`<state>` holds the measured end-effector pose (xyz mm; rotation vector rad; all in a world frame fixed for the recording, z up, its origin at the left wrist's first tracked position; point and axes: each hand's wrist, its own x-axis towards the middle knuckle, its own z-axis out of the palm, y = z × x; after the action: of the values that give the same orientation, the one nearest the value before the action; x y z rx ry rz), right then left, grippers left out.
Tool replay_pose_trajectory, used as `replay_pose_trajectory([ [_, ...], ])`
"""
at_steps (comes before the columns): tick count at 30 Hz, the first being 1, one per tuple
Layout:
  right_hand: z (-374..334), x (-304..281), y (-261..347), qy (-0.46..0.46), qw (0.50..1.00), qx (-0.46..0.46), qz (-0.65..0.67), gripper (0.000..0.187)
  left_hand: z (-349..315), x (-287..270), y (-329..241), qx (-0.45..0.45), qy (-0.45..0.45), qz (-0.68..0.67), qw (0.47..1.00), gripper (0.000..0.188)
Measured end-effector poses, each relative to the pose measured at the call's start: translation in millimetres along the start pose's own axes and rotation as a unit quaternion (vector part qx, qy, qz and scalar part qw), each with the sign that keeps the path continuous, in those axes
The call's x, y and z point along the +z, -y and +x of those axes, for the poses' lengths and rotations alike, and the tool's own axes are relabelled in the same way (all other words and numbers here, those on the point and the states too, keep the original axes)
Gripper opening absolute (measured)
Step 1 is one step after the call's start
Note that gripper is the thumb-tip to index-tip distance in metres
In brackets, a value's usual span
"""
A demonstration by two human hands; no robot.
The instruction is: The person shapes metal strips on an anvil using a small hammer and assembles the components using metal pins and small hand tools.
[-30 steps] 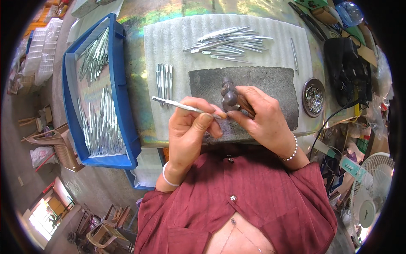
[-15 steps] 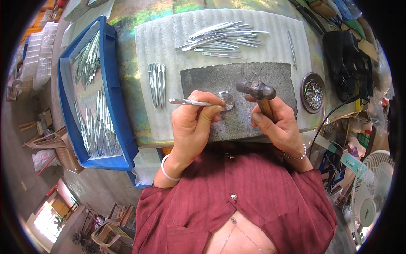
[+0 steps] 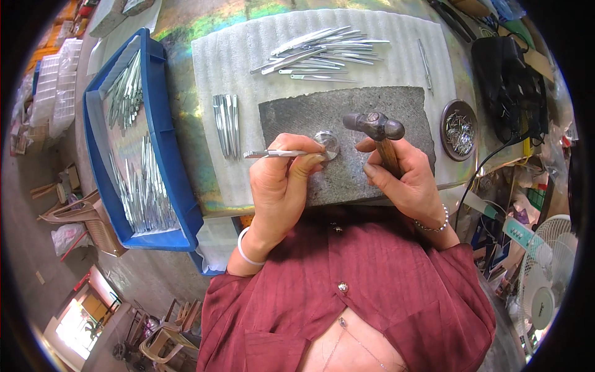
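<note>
The slim silver metal piece (image 3: 276, 154) is pinched in the left hand (image 3: 279, 180), thumb against fingers, its inner end right by a shiny round metal block (image 3: 327, 146). Can't tell if they're touching, fingertips are kinda in the way. The block sits on a dark rough slab (image 3: 285, 111). Right hand (image 3: 403, 177) is wrapped around the wooden handle of a hammer (image 3: 374, 126), head just right of the block. Slab's on a white foam sheet (image 3: 214, 62), with a messy pile of similar pieces (image 3: 297, 59) beyond it, a tidy row (image 3: 228, 127) on the left and one loner (image 3: 425, 65) to the right. Farther out: round dish (image 3: 457, 105) of tiny shiny bits on the right, blue tray (image 3: 172, 149) holding two bunches of pieces on the left.
</note>
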<state>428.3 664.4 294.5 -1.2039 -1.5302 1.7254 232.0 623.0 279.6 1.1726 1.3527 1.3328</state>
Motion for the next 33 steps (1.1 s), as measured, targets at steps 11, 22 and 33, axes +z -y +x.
replay_pose_trajectory([
  [11, -1, -2, -1, -0.006, 0.998, -0.045, -0.035, 0.026, 2, 4, 2, 0.078, -0.007, 0.118, 0.99, 0.014],
  [22, 12, 14, 70, 0.094, 0.979, -0.161, -0.088, 0.022, 5, 2, 2, 0.293, 0.061, 0.356, 0.885, 0.026],
  [33, -8, 16, 92, 0.083, 0.967, -0.204, -0.124, 0.03, 3, -8, 1, 0.241, 0.048, 0.284, 0.927, 0.022],
])
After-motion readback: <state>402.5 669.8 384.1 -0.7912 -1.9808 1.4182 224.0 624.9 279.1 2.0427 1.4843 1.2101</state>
